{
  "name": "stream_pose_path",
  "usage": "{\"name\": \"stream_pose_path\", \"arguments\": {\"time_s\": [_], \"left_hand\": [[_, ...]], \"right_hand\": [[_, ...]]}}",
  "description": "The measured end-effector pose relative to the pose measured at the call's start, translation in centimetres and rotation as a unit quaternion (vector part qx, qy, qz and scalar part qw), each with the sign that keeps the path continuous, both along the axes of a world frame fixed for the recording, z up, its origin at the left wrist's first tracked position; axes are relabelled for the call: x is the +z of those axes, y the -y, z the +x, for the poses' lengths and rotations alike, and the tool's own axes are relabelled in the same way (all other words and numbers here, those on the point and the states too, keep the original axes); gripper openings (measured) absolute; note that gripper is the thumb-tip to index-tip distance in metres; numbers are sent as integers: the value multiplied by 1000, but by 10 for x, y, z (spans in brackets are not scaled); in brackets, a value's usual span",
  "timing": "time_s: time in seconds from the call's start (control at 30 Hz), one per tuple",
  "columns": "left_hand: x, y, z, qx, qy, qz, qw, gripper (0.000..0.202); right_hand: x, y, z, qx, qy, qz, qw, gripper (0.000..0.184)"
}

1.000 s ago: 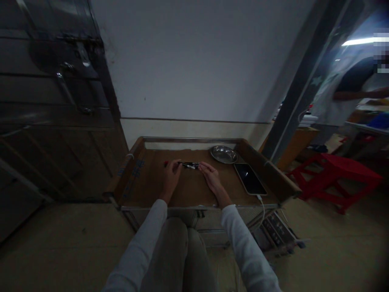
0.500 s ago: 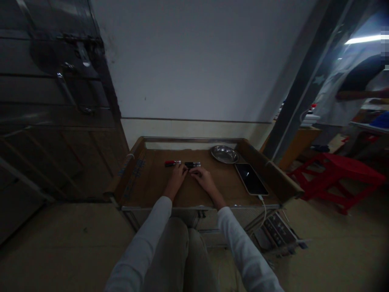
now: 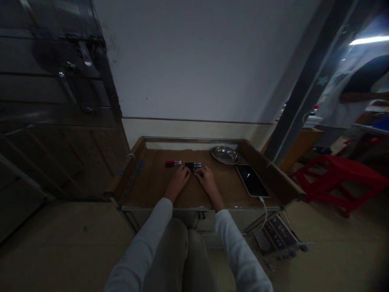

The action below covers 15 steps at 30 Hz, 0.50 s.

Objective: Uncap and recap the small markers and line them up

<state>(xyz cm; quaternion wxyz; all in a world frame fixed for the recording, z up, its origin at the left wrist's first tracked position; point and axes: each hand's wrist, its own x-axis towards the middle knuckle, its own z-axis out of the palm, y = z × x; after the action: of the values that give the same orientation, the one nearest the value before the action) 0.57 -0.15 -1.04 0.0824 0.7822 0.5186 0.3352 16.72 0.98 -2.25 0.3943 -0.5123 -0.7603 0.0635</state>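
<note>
Several black marker pens (image 3: 193, 164) lie side by side, crosswise, in the middle of the cardboard-lined cart top (image 3: 152, 186). My left hand (image 3: 181, 175) and my right hand (image 3: 206, 177) rest just in front of them with fingertips pinched together. Between the two pinches is the nearest black marker, held at its ends and partly hidden by my fingers. Left of this row lies a red marker pen (image 3: 172, 162), with a dark one close against it, beyond my left hand.
A round steel dish (image 3: 225, 155) sits at the back right. In front of it lies a phone (image 3: 251, 179) with a white cable (image 3: 265, 209). Raised sides border the cart. A red stool (image 3: 340, 174) and another person (image 3: 358, 93) are at the right; a metal door (image 3: 54, 81) is at the left.
My right hand has shifted slightly to the right and away from my left, and the fingertips sit a bit further apart. More of the black marker row shows now. The view has tilted slightly.
</note>
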Motion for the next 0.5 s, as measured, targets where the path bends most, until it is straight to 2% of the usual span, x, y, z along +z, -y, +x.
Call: {"name": "stream_pose_path", "arguments": {"time_s": [0.13, 0.3, 0.37, 0.5], "left_hand": [[4, -4, 2, 28, -7, -4, 1000, 10], [9, -1, 1, 74, -7, 22, 997, 10], [10, 1, -1, 141, -15, 38, 989, 14], [7, 4, -6, 297, -41, 40, 953, 25]], "right_hand": [[3, -1, 0, -52, 40, 14, 998, 13], [6, 3, -1, -61, 49, 21, 997, 15], [6, 4, -2, -69, 50, 19, 996, 15], [5, 5, -3, -60, 24, 12, 998, 17]]}}
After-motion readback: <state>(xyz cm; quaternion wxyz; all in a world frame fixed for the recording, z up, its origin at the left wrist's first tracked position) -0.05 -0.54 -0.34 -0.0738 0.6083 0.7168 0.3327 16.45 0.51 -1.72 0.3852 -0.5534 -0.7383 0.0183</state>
